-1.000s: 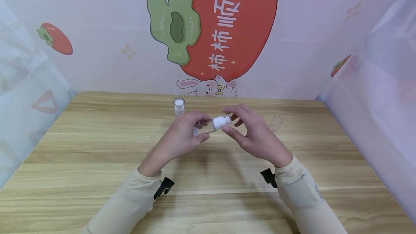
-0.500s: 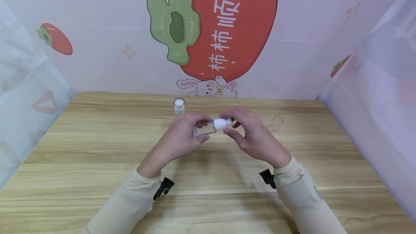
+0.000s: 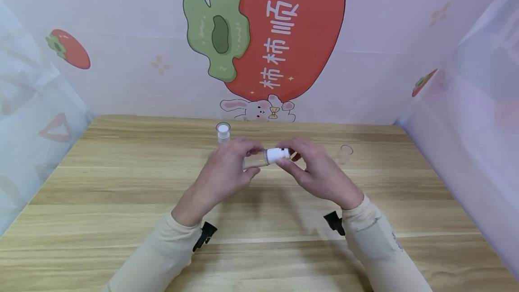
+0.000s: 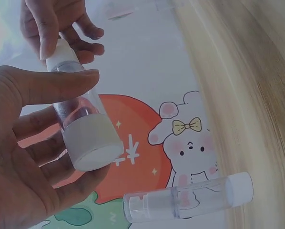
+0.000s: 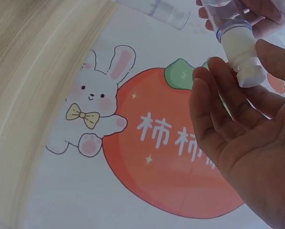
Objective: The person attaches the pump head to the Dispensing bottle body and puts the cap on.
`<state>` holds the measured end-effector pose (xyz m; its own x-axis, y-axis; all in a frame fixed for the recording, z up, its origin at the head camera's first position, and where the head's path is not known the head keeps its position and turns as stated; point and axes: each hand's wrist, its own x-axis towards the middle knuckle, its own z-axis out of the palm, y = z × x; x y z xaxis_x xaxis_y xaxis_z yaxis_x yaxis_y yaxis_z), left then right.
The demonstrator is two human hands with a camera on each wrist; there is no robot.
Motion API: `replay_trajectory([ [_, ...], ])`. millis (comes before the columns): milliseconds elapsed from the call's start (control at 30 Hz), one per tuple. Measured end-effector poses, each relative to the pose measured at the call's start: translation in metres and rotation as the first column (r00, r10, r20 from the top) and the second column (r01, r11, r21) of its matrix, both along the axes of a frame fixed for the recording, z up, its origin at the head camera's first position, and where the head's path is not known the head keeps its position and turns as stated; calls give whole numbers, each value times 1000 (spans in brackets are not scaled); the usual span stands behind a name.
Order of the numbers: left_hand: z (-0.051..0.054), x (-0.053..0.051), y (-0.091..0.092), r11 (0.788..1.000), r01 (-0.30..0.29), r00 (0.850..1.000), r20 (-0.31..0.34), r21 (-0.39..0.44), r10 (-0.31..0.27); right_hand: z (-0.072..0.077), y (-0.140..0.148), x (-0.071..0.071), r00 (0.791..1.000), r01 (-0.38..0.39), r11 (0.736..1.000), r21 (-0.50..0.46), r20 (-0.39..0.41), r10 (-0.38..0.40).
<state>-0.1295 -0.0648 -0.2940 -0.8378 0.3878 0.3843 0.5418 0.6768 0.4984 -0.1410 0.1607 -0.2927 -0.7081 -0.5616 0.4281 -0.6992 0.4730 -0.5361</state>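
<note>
A small clear bottle [image 3: 255, 161] is held just above the centre of the frame, lying nearly sideways, its white top [image 3: 277, 155] toward the right. The left hand [image 3: 222, 171] grips the clear body, thumb on the near side, fingers curled round behind; the right hand [image 3: 318, 169] pinches the white top between thumb and fingers. The bottle looks light and stiff, likely hard plastic; its smooth wall may slip or turn, so the body seems the steadiest hold, with fingertips on the top. Behind the left hand, a similar bottle [image 3: 223, 133] stands upright on the wooden surface [image 3: 121, 193]. Right of centre, beyond the right hand, sits a clear cap [image 3: 343, 155], hard to make out.
</note>
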Motion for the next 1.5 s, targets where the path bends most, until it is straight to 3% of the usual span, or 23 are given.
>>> replay_trajectory([
  [433,1,4,2,999,-17,993,-119,-44,12,-1,0,1,991,73,997,9,115,-73],
  [600,1,4,2,999,-13,991,-131,-46,7,-2,1,1,988,85,996,14,125,-86],
  [833,0,2,1,1000,-7,997,-72,-11,6,0,3,2,990,81,997,-17,115,-78],
  [1100,1,-1,-2,996,32,999,27,80,-35,2,5,1,1000,2,998,-61,-15,-3],
  [1267,0,-3,-4,992,46,994,95,121,-58,3,6,0,997,-39,997,-67,-66,35],
  [1500,0,-5,-5,984,66,979,180,163,-96,5,6,0,995,-80,994,-68,-71,75],
])
